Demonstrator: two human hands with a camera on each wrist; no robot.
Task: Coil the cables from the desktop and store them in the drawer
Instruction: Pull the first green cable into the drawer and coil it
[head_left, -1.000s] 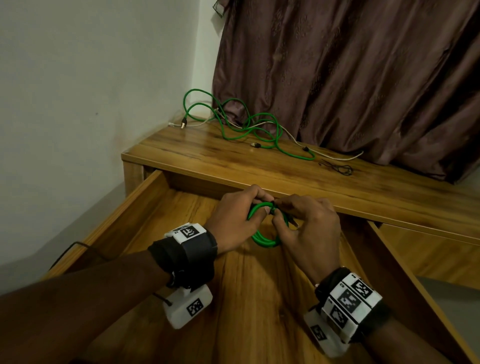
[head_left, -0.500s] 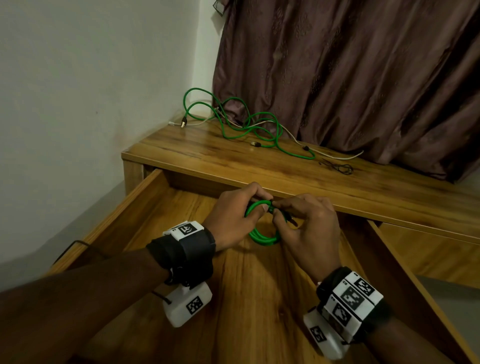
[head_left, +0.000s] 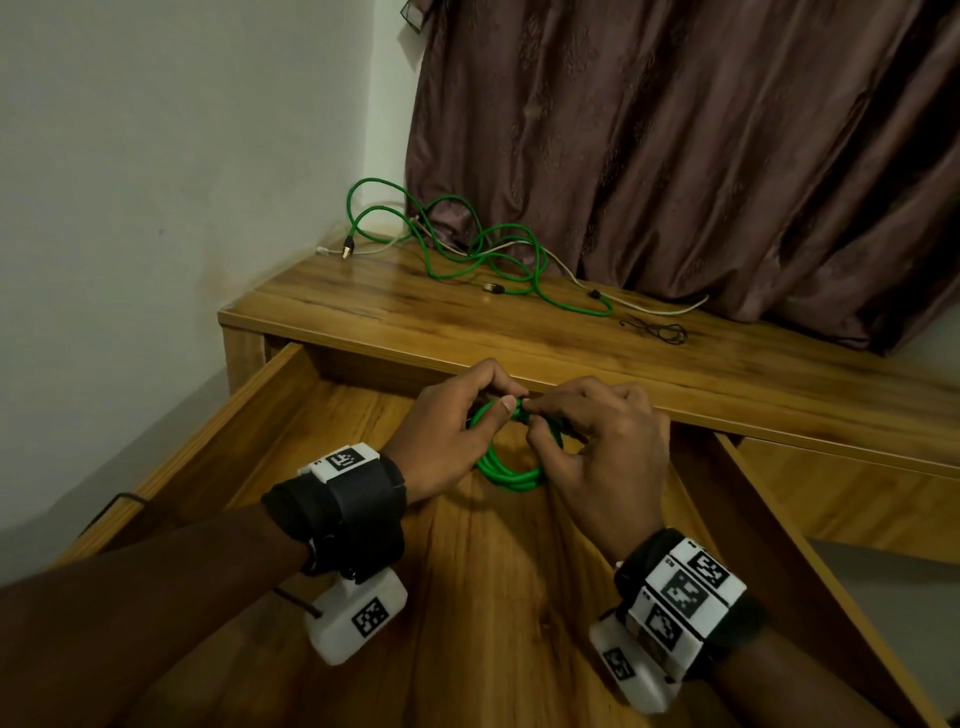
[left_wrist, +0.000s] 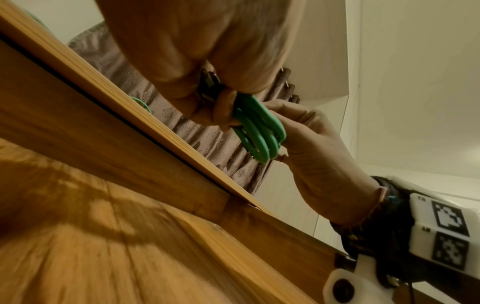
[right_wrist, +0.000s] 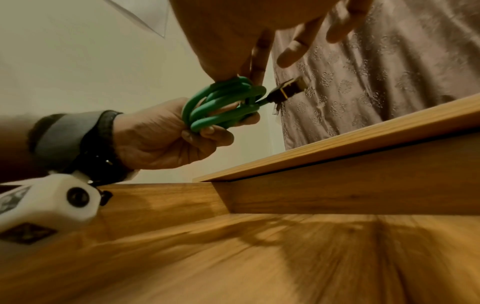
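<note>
Left hand (head_left: 441, 434) curled its grip round the green cable coil (head_left: 506, 467) to keep the loops bunched while right hand (head_left: 597, 457) pinched the plug end against it, both held just above the open drawer (head_left: 493, 597), more cables (head_left: 467, 249) loose on the worktop (head_left: 519, 332) beyond.

Coiled cable (head_left: 506, 470) above drawer (head_left: 483, 597); loose cables (head_left: 483, 260) behind, on desktop (head_left: 519, 332).

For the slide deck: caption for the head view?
Both hands hold a green coil over the open drawer.
</note>
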